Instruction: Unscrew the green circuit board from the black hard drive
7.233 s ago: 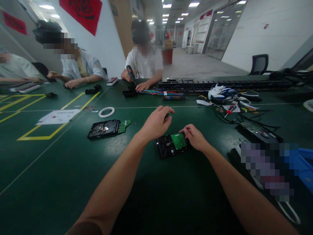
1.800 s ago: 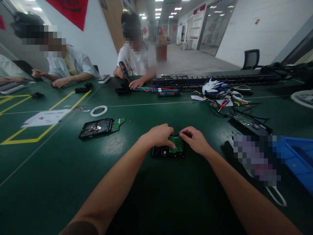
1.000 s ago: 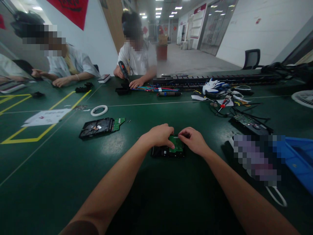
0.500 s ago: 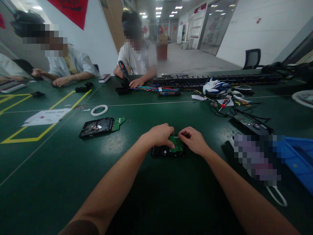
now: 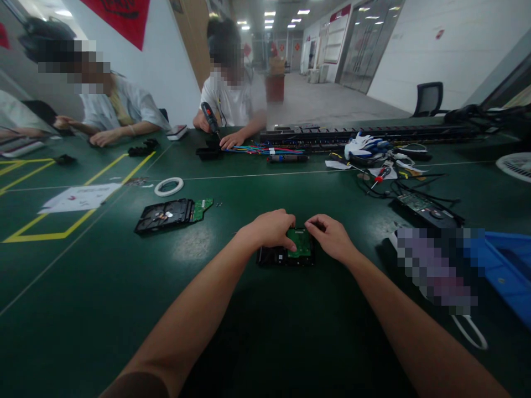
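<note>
A black hard drive (image 5: 274, 256) with a green circuit board (image 5: 301, 244) on top lies on the green table (image 5: 103, 287), near centre. The left hand (image 5: 271, 229) rests fingers-down on the board; the right hand (image 5: 331, 239) pinches its far right corner. Another opened hard drive (image 5: 166, 214) lies well left.
</note>
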### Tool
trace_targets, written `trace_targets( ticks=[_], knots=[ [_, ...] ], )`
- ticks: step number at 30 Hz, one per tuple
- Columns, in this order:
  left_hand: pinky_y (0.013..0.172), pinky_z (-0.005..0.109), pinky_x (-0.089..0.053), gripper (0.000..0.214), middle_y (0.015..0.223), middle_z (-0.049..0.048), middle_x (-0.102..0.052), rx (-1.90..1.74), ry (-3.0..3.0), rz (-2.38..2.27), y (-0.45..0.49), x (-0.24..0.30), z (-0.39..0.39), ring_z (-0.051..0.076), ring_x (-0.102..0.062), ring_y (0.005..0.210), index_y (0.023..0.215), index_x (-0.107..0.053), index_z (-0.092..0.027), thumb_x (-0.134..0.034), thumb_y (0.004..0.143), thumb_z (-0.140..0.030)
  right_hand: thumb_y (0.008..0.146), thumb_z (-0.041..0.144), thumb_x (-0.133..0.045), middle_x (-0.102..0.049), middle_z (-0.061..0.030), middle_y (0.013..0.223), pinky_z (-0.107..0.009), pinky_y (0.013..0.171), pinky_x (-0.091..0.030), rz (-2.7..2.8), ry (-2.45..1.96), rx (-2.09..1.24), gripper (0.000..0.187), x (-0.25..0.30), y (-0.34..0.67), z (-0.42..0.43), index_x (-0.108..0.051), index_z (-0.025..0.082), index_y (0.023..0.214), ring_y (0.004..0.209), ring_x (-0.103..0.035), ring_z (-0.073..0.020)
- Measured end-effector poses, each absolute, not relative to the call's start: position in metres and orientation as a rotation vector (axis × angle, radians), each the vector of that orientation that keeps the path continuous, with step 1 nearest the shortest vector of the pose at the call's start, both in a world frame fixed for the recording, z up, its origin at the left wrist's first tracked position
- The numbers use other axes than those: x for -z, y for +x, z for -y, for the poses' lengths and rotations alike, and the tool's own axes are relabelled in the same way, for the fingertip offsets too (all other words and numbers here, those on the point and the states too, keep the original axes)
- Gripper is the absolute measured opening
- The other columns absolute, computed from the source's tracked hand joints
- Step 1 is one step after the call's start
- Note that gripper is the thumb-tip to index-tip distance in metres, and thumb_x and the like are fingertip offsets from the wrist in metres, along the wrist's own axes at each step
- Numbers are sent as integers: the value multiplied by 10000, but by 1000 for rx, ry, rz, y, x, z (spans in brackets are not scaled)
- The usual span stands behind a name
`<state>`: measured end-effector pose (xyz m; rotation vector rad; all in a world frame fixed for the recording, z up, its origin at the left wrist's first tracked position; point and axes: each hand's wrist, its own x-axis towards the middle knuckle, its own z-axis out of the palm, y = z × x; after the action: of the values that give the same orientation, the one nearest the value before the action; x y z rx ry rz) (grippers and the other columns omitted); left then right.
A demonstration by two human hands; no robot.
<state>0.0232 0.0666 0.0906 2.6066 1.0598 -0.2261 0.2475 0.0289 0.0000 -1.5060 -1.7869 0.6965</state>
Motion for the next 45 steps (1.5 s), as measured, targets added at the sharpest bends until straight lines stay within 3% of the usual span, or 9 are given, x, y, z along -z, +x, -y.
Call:
trace_targets(
  ticks=[45],
  knots=[
    [838, 338, -478, 641, 1224, 135, -679, 236, 2604, -1045, 23, -90, -68, 298, -655, 1082, 1296, -655, -176, -824, 799, -544, 945, 335, -670, -736, -44, 998, -357, 736, -510, 1847, -1528, -665, 129, -3, 246, -29, -753, 239, 970, 861, -668, -204]
  ],
)
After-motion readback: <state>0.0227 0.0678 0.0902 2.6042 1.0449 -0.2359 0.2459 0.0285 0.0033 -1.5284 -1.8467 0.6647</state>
